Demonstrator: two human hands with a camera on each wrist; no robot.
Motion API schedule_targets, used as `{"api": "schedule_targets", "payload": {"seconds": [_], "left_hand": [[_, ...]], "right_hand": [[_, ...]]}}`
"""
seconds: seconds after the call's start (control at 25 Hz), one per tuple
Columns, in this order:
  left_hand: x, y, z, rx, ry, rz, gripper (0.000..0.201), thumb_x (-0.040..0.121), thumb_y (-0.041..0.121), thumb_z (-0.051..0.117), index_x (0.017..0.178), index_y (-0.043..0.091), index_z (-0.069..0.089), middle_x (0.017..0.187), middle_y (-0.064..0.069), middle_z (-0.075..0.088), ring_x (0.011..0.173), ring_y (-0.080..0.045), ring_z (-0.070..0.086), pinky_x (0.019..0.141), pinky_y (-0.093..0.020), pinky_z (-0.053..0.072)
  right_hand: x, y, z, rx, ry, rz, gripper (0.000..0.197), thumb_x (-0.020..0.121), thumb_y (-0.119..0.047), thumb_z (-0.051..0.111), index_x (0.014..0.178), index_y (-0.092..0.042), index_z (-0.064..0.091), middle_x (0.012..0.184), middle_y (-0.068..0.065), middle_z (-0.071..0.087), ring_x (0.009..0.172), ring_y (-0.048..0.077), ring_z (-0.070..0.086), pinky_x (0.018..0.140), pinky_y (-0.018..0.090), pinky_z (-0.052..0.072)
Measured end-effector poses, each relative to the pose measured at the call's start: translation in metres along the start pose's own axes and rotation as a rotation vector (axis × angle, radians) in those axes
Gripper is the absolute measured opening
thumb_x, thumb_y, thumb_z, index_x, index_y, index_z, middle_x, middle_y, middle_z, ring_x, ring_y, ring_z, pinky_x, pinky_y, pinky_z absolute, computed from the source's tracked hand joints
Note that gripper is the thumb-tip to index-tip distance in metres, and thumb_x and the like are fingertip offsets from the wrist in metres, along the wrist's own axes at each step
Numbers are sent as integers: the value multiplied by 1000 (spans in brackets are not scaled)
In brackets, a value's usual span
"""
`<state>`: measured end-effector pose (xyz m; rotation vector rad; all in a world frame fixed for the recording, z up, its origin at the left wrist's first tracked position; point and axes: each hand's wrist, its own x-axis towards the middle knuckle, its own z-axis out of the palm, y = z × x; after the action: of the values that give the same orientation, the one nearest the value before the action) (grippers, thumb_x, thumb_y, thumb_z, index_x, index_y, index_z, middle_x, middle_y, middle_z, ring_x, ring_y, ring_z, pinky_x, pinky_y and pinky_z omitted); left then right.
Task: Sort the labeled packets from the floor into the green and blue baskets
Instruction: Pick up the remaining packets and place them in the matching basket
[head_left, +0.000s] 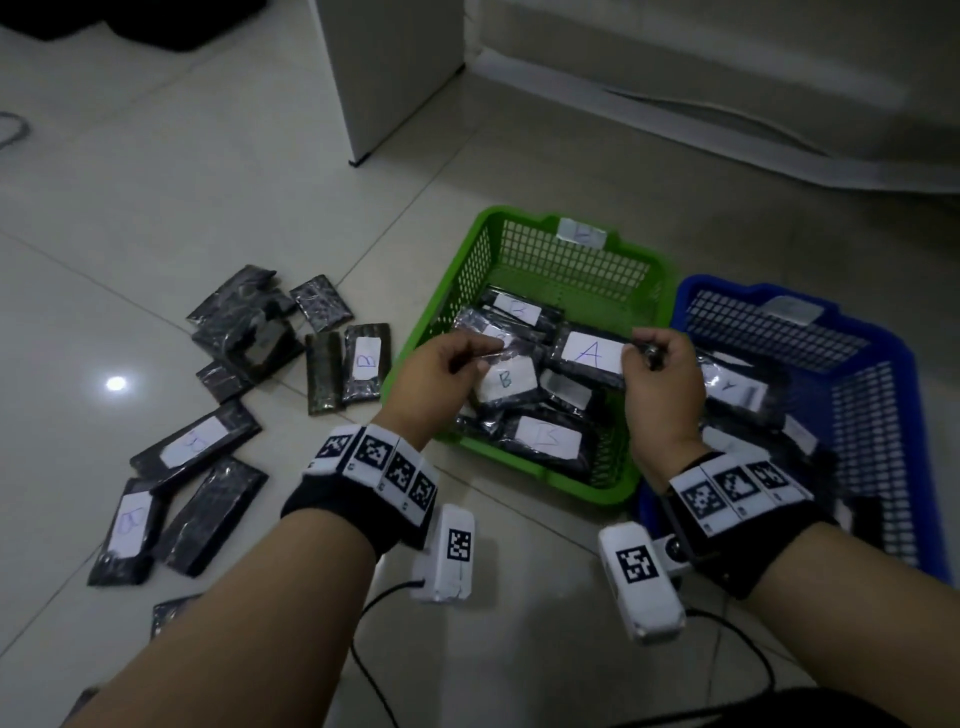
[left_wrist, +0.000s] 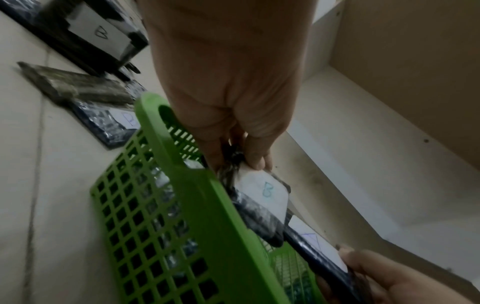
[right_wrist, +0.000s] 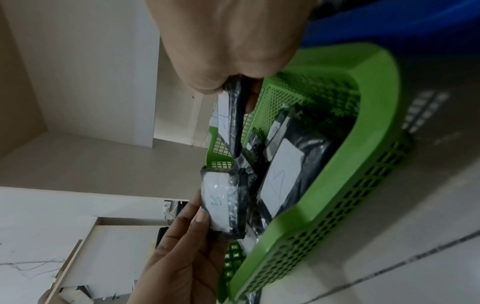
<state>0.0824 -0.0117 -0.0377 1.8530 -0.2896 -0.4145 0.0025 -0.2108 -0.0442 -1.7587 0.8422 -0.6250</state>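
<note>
Currently left hand (head_left: 434, 371) pinches black plastic B-labeled packet (head_left: 506, 382), right hand (head_left: 662, 374) pinches A-labeled one (head_left: 589, 353), over green mesh basket (head_left: 524, 249), blue basket (head_left: 878, 395) at 3 o'clock.

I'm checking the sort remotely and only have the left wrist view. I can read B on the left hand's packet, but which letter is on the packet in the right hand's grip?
Observer: In the head view, the right hand pinches a packet marked A above the green basket.
Operator: I can't see the blue basket. Where is it?
Observer: The blue basket sits on the floor right beside the green one, on the person's right.
Operator: Is anything in it?
Observer: Yes, several dark packets lie inside. Their labels are too dim to read.
</note>
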Motion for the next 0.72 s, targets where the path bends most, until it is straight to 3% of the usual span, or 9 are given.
{"api": "schedule_targets", "payload": {"seconds": [0.08, 0.2, 0.32, 0.4, 0.48, 0.56, 0.64, 0.72], "left_hand": [[6, 8, 16, 79, -7, 29, 24, 90, 8, 58, 104, 23, 69, 101, 11, 67, 88, -3, 61, 79, -15, 51], [21, 16, 46, 234, -56, 93, 20, 87, 11, 61, 101, 22, 70, 102, 7, 69, 93, -8, 61, 86, -23, 50], [39, 15, 76, 440, -104, 153, 20, 83, 14, 63, 97, 26, 71, 101, 4, 71, 107, -21, 59, 95, -31, 48], [44, 14, 89, 582, -164, 185, 26, 83, 7, 60, 104, 18, 71, 112, -6, 67, 112, -25, 56, 97, -28, 44], [41, 12, 97, 666, -161, 247, 30, 82, 5, 59, 109, 13, 70, 121, -12, 59, 117, -29, 50, 101, -33, 40], [29, 15, 109, 610, -102, 296, 29, 81, 7, 59, 107, 14, 70, 120, -10, 55, 115, -30, 49, 101, -37, 40], [11, 20, 125, 476, -114, 318, 27, 84, 11, 59, 109, 15, 69, 115, -6, 55, 107, -25, 54, 96, -34, 45], [-8, 25, 142, 423, -202, 336, 32, 87, 18, 60, 119, 16, 63, 122, -3, 53, 110, -19, 54, 98, -30, 44]], "right_hand": [[3, 1, -14, -11, 49, -12, 12, 91, -17, 56, 99, -25, 55, 84, -15, 54, 74, 2, 53, 70, 21, 43], [10, 2, -36, -6, 122, -12, 13, 92, -14, 54, 103, -18, 55, 81, -18, 52, 71, -2, 51, 70, 22, 41], [13, 10, -64, -7, 185, -1, 16, 93, -12, 53, 109, -13, 55, 88, -11, 54, 76, 4, 51, 70, 18, 40], [15, 17, -85, -13, 235, 21, 19, 93, -12, 52, 113, -12, 53, 96, -6, 55, 81, 6, 53, 70, 13, 41], [18, 27, -104, -18, 279, 63, 23, 93, -13, 52, 117, -12, 50, 106, 0, 57, 90, 12, 55, 81, 24, 47], [23, 39, -118, -21, 316, 111, 27, 92, -17, 53, 118, -16, 47, 116, 4, 57, 101, 20, 58, 89, 38, 51], [26, 47, -127, -23, 347, 149, 28, 91, -22, 56, 117, -21, 47, 120, 5, 56, 104, 24, 59, 90, 46, 53], [33, 50, -134, -12, 377, 162, 24, 91, -20, 57, 113, -20, 49, 117, 4, 57, 100, 19, 58, 86, 36, 52]]}}
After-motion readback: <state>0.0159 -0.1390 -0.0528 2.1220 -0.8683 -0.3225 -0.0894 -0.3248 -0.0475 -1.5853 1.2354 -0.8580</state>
